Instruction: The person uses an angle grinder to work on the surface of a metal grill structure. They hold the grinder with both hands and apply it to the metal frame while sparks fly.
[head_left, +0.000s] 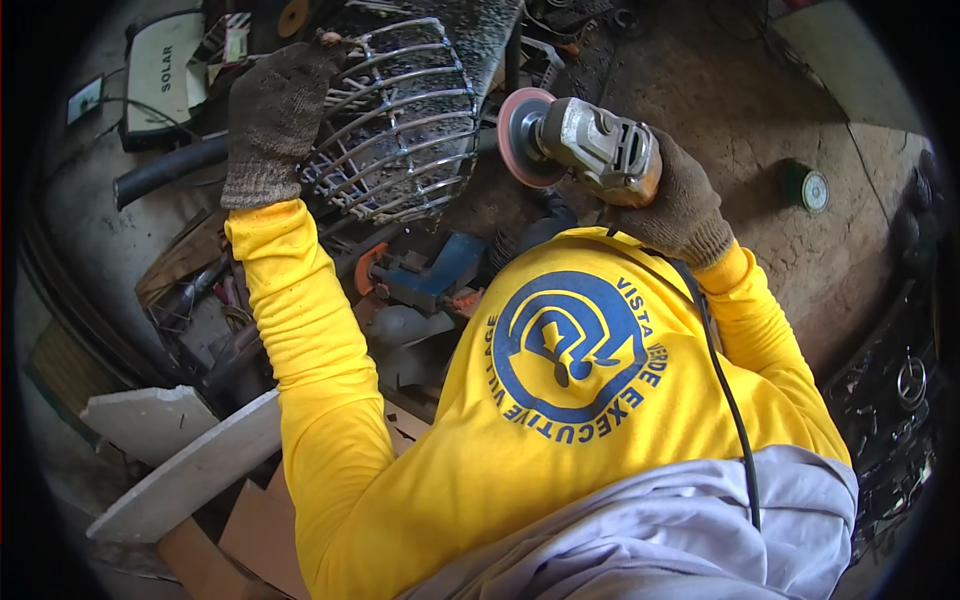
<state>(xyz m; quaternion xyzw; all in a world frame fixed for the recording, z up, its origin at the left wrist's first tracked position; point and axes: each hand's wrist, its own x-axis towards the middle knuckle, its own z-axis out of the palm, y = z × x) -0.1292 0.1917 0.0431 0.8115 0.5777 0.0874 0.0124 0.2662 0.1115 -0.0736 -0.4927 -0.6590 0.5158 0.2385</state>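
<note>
In a brown knitted glove, my left hand (278, 115) is closed on the left edge of a curved frame of welded metal rods (420, 100), like an open basket. One fingertip pokes out of the glove at the top. My right hand (682, 205), gloved the same way, is wrapped round the body of an angle grinder (600, 145). Its reddish disc (513, 150) faces the frame's right side, with a small gap between them. A black cord (728, 400) runs down over my yellow shirt.
A blue tool with orange parts (435, 275) lies below the frame. At the upper left are a dark pipe (170, 170) and a pale box-shaped device (163, 75). White boards (190, 470) and cardboard (255, 530) lean at the lower left. A green can (806, 187) stands on the right.
</note>
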